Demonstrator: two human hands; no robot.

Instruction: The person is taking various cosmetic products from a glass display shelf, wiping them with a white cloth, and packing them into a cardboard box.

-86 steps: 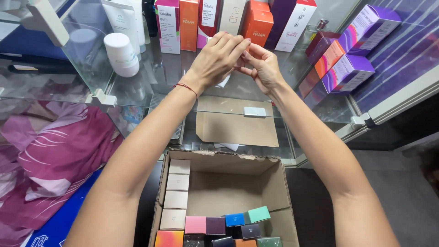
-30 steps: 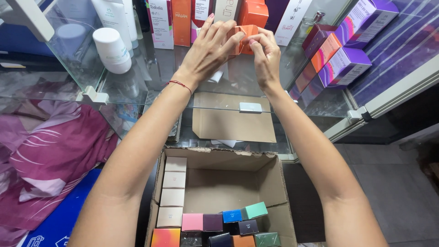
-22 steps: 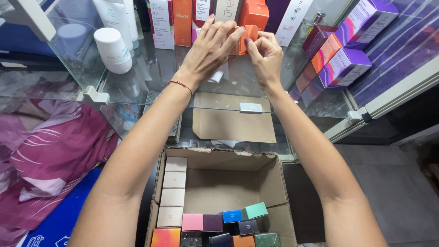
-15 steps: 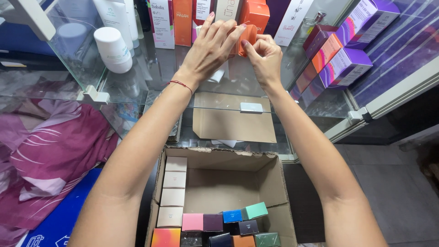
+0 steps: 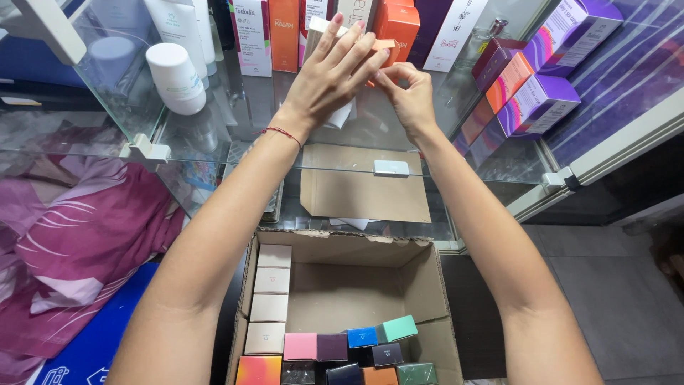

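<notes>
Both my hands reach over a glass shelf (image 5: 235, 135) toward a row of upright boxes. My left hand (image 5: 331, 68) lies flat with fingers spread over a pale beige box (image 5: 317, 28) and touches a small orange box (image 5: 385, 47). My right hand (image 5: 407, 96) pinches the lower edge of that orange box with fingertips together. A taller orange box (image 5: 397, 25) stands just behind. Below my arms sits an open cardboard carton (image 5: 356, 285) with several small coloured boxes packed along its near and left sides.
White bottles and a white jar (image 5: 176, 77) stand at the shelf's left. Purple and orange boxes (image 5: 531, 100) lie stacked at the right. A cardboard sheet (image 5: 363, 189) lies under the glass. Magenta cloth (image 5: 85, 242) is heaped at the left.
My hands moved up from the middle of the shelf to the back row of boxes. My left hand flattened over the boxes and my right hand took the orange box's edge.
</notes>
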